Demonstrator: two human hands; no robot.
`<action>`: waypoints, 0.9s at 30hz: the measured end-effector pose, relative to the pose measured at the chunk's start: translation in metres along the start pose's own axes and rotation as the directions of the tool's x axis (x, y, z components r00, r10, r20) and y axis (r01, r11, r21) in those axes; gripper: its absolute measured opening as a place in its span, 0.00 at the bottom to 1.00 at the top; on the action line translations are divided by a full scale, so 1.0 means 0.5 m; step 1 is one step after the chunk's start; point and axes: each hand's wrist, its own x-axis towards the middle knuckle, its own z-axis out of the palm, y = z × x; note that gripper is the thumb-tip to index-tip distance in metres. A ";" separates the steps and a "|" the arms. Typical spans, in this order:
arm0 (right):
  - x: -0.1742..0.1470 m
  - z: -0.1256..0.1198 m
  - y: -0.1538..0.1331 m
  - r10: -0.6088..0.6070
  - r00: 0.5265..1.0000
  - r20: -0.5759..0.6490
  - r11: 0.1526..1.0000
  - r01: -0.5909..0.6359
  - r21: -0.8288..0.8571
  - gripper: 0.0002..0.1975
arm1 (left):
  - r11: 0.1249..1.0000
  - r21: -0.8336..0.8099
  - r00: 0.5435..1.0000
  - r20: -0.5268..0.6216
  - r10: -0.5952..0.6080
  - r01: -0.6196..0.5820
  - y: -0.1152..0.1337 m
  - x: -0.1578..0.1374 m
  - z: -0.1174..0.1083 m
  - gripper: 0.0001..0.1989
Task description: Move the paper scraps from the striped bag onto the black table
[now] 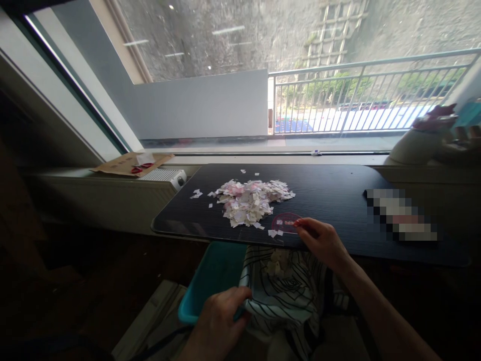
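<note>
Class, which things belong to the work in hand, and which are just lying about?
Probably in use:
- paper scraps
- reddish disc at the right hand
- striped cloth held by the left hand
- teal tub

Seemingly lying about:
- red-handled scissors
- brown paper

Bare left hand, right hand, bare forearm

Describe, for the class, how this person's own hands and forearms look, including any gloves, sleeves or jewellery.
Both the left hand and the right hand are ungloved. The right forearm shows no sleeve, watch or bracelet. Only a short part of the left forearm is in view, also uncovered. No rings can be made out.
</note>
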 end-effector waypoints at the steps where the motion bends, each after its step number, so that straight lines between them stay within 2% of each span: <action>1: 0.000 0.000 0.000 0.017 0.999 -0.035 1.000 -0.017 -0.009 0.13 | 1.000 0.001 1.000 -0.002 0.000 0.000 0.000 0.000 0.000 0.15; 5: 0.001 0.000 0.000 0.090 0.980 -0.180 0.995 -0.096 -0.027 0.13 | 1.000 0.001 1.000 -0.003 0.001 -0.001 0.000 0.000 0.002 0.16; 9: 0.001 -0.004 -0.004 0.076 0.992 -0.099 0.997 -0.077 -0.003 0.12 | 1.000 -0.002 1.000 0.001 -0.005 0.005 0.000 -0.001 0.001 0.16; 14: -0.008 -0.007 -0.003 0.070 0.986 -0.154 0.997 -0.067 0.022 0.12 | 0.999 -0.036 1.000 -0.008 -0.006 0.006 -0.003 -0.001 0.000 0.14; 17: -0.031 -0.007 -0.007 0.009 0.995 -0.099 1.000 -0.009 -0.006 0.11 | 0.999 -0.051 1.000 -0.012 -0.018 0.017 -0.002 0.001 -0.004 0.14; 20: -0.054 -0.005 -0.017 -0.053 0.997 -0.064 0.998 0.055 0.035 0.10 | 0.997 -0.068 0.999 -0.009 -0.033 0.032 0.003 0.005 -0.011 0.13; 24: -0.058 0.001 -0.022 -0.063 0.993 -0.100 0.996 0.068 0.052 0.10 | 0.996 -0.075 0.998 -0.007 -0.056 0.056 0.011 0.009 -0.018 0.13; 27: -0.051 0.005 -0.023 -0.074 0.997 -0.038 0.997 0.075 0.026 0.10 | 0.995 -0.069 0.998 0.000 -0.070 0.070 0.013 0.009 -0.018 0.12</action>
